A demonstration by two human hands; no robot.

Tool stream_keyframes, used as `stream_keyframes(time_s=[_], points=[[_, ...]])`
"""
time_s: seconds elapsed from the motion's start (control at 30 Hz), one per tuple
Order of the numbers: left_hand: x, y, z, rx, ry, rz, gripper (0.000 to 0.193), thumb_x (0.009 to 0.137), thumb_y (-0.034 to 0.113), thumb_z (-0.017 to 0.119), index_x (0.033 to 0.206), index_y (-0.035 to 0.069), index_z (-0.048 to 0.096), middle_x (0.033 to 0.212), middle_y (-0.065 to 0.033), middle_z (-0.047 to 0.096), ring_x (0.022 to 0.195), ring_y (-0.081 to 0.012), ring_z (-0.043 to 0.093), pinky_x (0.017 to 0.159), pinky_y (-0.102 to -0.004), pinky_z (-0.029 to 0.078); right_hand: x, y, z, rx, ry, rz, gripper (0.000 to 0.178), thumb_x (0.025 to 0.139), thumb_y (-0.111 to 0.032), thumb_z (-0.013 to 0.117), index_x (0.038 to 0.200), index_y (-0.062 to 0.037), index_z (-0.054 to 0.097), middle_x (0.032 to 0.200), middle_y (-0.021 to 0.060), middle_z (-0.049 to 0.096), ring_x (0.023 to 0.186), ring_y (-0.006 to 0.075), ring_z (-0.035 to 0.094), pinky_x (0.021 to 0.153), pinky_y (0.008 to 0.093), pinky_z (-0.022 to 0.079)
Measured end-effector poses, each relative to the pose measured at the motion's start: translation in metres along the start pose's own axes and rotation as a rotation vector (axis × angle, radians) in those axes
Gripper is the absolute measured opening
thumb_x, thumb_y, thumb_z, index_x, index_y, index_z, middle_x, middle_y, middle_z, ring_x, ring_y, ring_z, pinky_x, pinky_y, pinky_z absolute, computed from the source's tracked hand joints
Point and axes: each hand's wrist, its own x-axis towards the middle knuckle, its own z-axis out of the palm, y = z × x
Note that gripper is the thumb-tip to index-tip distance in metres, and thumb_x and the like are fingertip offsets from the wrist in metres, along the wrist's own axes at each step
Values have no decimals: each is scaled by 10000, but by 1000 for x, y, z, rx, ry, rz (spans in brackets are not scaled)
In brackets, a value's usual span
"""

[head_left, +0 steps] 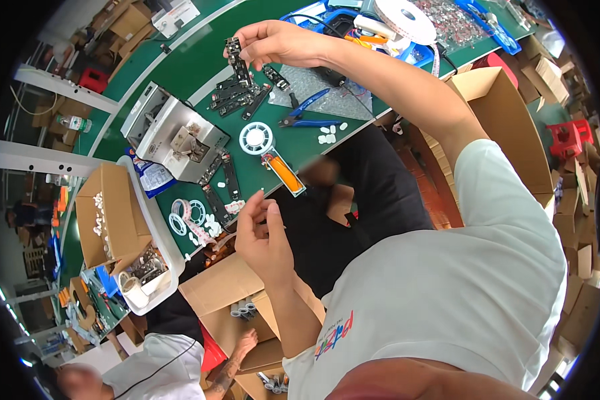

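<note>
My right hand (267, 45), at the far side of the green bench (200, 20), pinches a narrow black circuit board (237, 60). Below it lies a pile of similar black boards (232, 97). Closer to me, my left hand (265, 237) is raised with curled fingers; a tiny white piece (262, 191) shows at its fingertips. Just beyond that hand, a round white fan-like part (257, 138) lies beside an orange cylindrical battery (285, 175) in a light frame. Blue-handled cutters (307, 122) rest to the right, with several white pads (328, 137) near the bench edge.
A silver-grey machine (180, 137) stands left, near a tape roll (178, 223) and a white bin (173, 280) holding a carton (113, 213). Bubble wrap (347, 100) and blue trays (420, 53) lie right. A co-worker's hand (247, 340) is by an open carton (223, 287).
</note>
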Motion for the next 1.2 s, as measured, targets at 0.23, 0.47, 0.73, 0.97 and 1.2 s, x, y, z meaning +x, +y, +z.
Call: stream_keyframes(time_s=[0.23, 0.47, 0.73, 0.97, 1.2], points=[[0, 20, -1, 68, -1, 39, 253, 995, 33, 660, 1244, 7, 700, 1043, -79, 732, 842, -127, 649, 752, -234, 532, -18, -14, 31, 219, -21, 3, 219, 978, -108, 662, 1181, -26, 672, 987, 55, 674, 841, 110, 635, 786, 246, 524], [0, 31, 30, -230, -119, 76, 391, 977, 92, 710, 1352, -1, 652, 1236, -132, 685, 947, -177, 640, 743, -250, 532, -109, -32, 99, 102, 101, -70, 364, 856, -35, 649, 1219, -46, 620, 1232, 104, 607, 1040, 188, 583, 837, 293, 520], [-17, 27, 36, -182, 30, 388, 343, 1060, 120, 572, 1360, -35, 632, 1315, -147, 648, 1057, -207, 625, 899, -293, 517, -178, -29, 183, 193, 204, -137, 346, 827, 79, 689, 1144, -43, 620, 1217, 113, 602, 1054, 209, 581, 942, 320, 482], [-19, 44, 28, -258, 27, 296, 337, 1123, 142, 453, 1343, -38, 635, 1165, -105, 694, 1000, -183, 639, 932, -299, 510, -189, -35, 185, 23, 264, -190, 291, 853, 49, 687, 1126, -37, 632, 1194, 115, 610, 1016, 203, 563, 885, 293, 454], [-27, 34, 33, -423, 14, 165, 323, 1136, 177, 441, 1249, -9, 680, 941, -47, 676, 817, -127, 604, 775, -247, 504, -207, -25, 162, -98, 197, -204, 143, 890, 34, 653, 1016, -30, 666, 1045, 101, 644, 877, 183, 556, 768, 265, 441]])
